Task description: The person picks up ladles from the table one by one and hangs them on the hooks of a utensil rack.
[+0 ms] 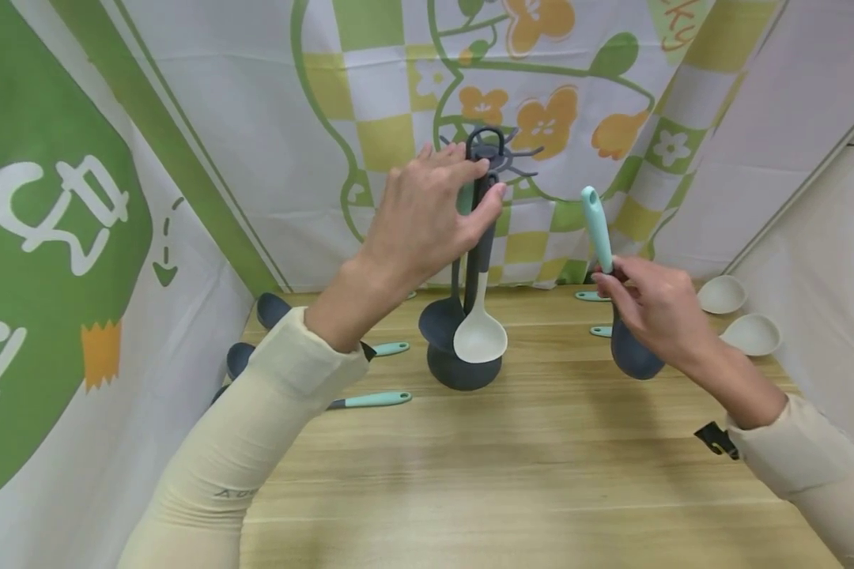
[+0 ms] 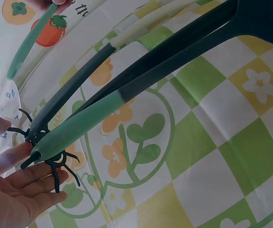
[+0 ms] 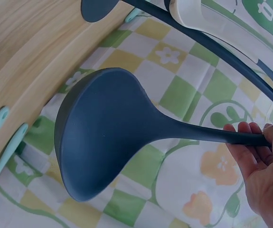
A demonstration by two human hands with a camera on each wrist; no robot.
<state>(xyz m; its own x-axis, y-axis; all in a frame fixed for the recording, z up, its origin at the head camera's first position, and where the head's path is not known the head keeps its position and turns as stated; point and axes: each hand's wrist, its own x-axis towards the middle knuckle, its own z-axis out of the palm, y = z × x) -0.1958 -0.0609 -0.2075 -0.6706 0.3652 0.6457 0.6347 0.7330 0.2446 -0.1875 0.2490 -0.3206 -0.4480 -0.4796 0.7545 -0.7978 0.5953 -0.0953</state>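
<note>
A dark utensil stand (image 1: 462, 373) with hooks at its top stands near the back of the table. From it hang a dark ladle (image 1: 437, 322) with a mint handle and a cream-headed ladle (image 1: 481, 340) with a dark handle. My left hand (image 1: 427, 201) is at the hooks (image 2: 55, 164), its fingers spread and touching them from beneath, thumb apart. To the right of the stand, my right hand (image 1: 658, 304) pinches another ladle (image 3: 103, 128) by its dark shaft. This ladle's mint handle (image 1: 596, 225) points up and its deep blue bowl hangs down above the table.
Along the left of the table (image 1: 470, 482) lie several utensils with dark heads (image 1: 239, 359) and mint handles (image 1: 377, 400), partly behind my left arm. On the right lie two cream-bowled ladles (image 1: 752, 334). A patterned curtain (image 1: 391, 142) hangs close behind the stand.
</note>
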